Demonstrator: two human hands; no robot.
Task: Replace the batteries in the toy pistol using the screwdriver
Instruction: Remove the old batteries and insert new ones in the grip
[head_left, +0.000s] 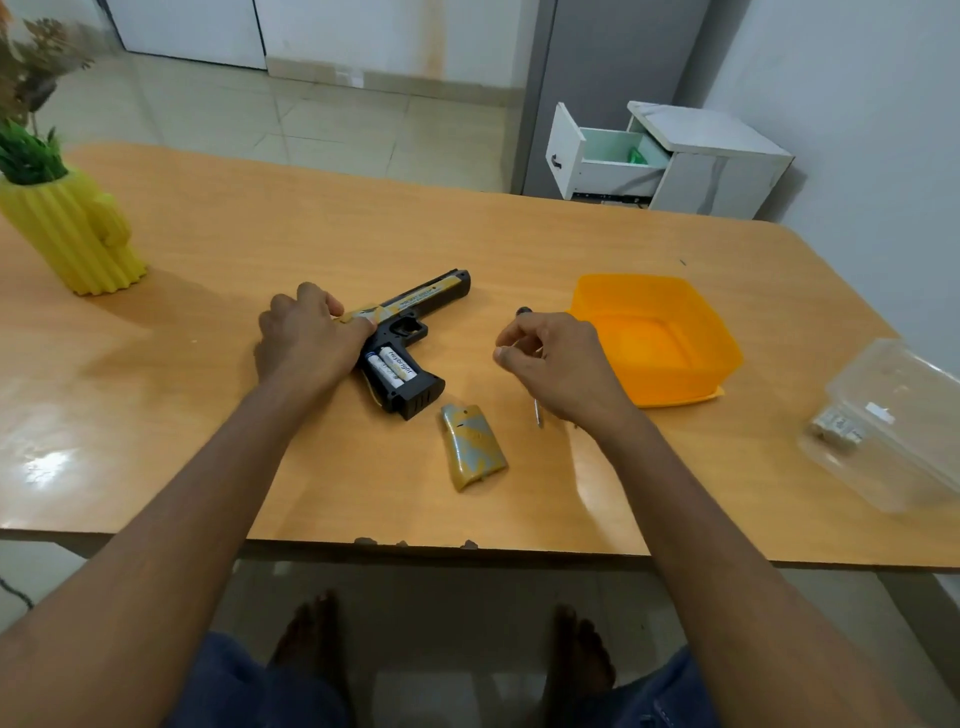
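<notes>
1. The black-and-gold plastic toy pistol (410, 317) lies flat on its side on the glossy orange-brown wooden table (311, 218), barrel pointing away and to the right, grip toward the person.
2. The left hand (306, 338) rests on the rear of the slide with fingers curled over it, pinning the toy to the table.
3. The grip's compartment is open, and two white cylindrical batteries (392, 366) sit side by side in it, labels up.
4. The curved gold-and-grey plastic battery cover (472, 447) lies loose on the table just in front of the grip, apart from it.
5. The right hand (550, 364) is curled around the slim metal-shafted screwdriver (536, 413); its dark end shows beyond the fingers and its tip pokes out below the palm. Thumb and fingertips look pinched together, perhaps on a small screw, but that is too small to tell.
6. Handling, as a judgement: the pistol looks like a light, stiff, hollow shell, smooth enough to slide on the polished top, so pressing down on the slide is sound. The batteries are smooth and will roll; lifting each at one end should free them.
7. A translucent orange square plastic tub (701, 322) stands just right of the right hand; a clear, thin plastic box (904, 415) holding small white pieces sits farther right.
8. A ribbed yellow cactus-shaped pot (72, 239) with green leaves stands far left.
</notes>
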